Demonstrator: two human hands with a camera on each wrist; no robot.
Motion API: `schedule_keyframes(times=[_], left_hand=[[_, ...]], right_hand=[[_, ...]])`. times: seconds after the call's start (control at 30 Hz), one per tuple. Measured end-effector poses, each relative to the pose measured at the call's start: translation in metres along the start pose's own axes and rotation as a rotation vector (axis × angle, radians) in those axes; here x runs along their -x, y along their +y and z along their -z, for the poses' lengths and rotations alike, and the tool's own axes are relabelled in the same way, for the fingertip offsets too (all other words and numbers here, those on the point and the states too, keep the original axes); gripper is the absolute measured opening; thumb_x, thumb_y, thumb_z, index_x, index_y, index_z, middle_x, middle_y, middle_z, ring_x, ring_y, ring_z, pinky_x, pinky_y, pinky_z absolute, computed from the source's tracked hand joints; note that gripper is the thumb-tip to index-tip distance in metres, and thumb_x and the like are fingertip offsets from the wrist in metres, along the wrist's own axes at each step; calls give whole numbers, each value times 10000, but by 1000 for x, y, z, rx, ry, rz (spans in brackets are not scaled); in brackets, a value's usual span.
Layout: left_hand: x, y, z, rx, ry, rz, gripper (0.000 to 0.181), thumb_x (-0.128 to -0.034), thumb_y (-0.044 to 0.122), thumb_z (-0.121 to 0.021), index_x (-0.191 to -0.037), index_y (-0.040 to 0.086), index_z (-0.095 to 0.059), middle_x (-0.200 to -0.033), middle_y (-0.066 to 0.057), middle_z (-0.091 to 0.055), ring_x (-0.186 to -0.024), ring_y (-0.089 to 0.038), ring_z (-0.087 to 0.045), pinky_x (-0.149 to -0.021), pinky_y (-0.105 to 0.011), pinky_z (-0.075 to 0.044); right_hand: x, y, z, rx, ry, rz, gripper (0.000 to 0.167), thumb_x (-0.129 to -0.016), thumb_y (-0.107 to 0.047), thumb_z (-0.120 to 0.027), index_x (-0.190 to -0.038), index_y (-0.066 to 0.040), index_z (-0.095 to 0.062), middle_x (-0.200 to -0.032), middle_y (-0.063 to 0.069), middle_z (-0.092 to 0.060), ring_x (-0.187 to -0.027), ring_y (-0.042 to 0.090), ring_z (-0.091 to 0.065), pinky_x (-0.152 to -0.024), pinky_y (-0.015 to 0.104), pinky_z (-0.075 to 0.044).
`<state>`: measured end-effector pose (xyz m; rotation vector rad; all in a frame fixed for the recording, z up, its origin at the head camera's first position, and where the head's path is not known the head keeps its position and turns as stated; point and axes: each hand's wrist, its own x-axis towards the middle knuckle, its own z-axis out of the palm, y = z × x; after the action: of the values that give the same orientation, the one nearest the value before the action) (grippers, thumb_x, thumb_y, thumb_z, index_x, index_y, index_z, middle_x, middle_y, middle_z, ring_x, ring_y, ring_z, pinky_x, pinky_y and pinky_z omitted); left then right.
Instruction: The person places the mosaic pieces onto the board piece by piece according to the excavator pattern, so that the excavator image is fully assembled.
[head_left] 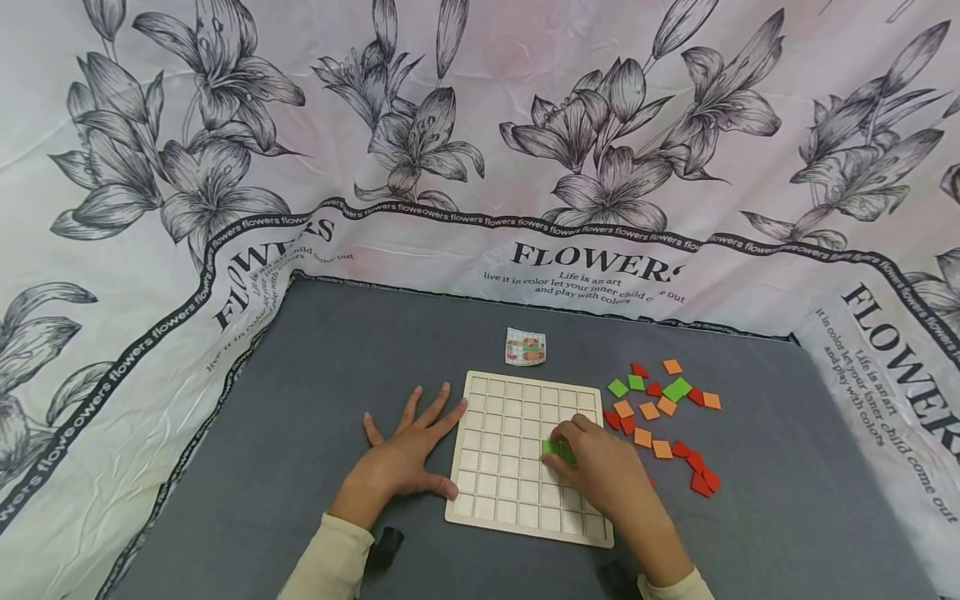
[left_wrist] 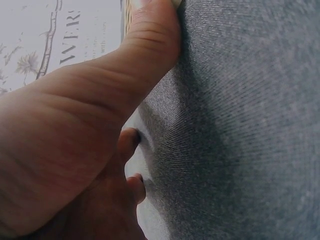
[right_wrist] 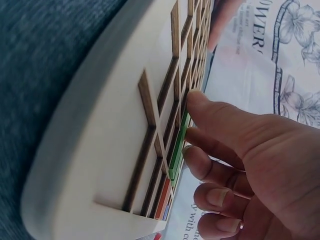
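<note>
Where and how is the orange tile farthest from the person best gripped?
Probably by two opposite edges, pinched between thumb and forefinger from above: the orange tile lies flat, its sides are straight, and it stands apart from its neighbours, leaving room for fingertips.

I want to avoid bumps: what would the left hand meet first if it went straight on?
The left hand would likely meet the left edge of the flat, pale wooden grid board, which it seems to touch; exact depth is unclear.
</note>
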<state>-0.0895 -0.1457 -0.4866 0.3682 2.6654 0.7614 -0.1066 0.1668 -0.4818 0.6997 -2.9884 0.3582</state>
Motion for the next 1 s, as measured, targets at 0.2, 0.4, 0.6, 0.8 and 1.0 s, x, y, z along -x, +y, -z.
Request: schedule_keyframes(times=[0.2,0.4,0.6,0.8,1.0], left_hand=[[-4,-5,-5,0,11,-7,1274,-677,562,-922,-1705,390,-190,-1792,63,9,-1634,-352,130,-986,-911,214],[-4,0,-2,-13,-9,18,1267,-677,544,-932,-1703,378,-208,-1790,67,-1,-1634,-343,131,-1001,-904,209],[1,6,3,-26,-2,22,1253,-674,531,-938,-1702,355,-244,-1792,34,-48,-1637,-372,85,-1006,-930,151],[1,5,2,-30,-5,25,1246,-686,536,-930,-1703,360,-231,-1791,43,-31,-1636,-368,97,-1012,-924,157],[0,3,2,-28,-4,23,1256,-681,533,-931,-1703,363,-222,-1791,40,-27,-1635,-369,102,-1008,-925,159]], right_hand=[[0,1,2,-8,-16,-20,295,-861,-385,-898,-1028,-193,-748,-945,-58,-651,-728,54,-583,-573,264,-490],[1,5,8,-56,-31,-39,283,-892,-370,-873,-1056,-174,-750,-906,-58,-628,-689,47,-520,-562,252,-456],[2,11,13,-68,-23,-35,233,-934,-327,-838,-1059,-153,-745,-823,-79,-538,-624,34,-457,-505,231,-391],[4,20,13,-73,19,-24,217,-931,-300,-844,-1048,-151,-740,-796,-85,-512,-622,31,-447,-508,222,-384],[8,28,17,-74,44,-55,187,-952,-295,-824,-1057,-157,-755,-816,-99,-550,-603,21,-451,-483,224,-385]])
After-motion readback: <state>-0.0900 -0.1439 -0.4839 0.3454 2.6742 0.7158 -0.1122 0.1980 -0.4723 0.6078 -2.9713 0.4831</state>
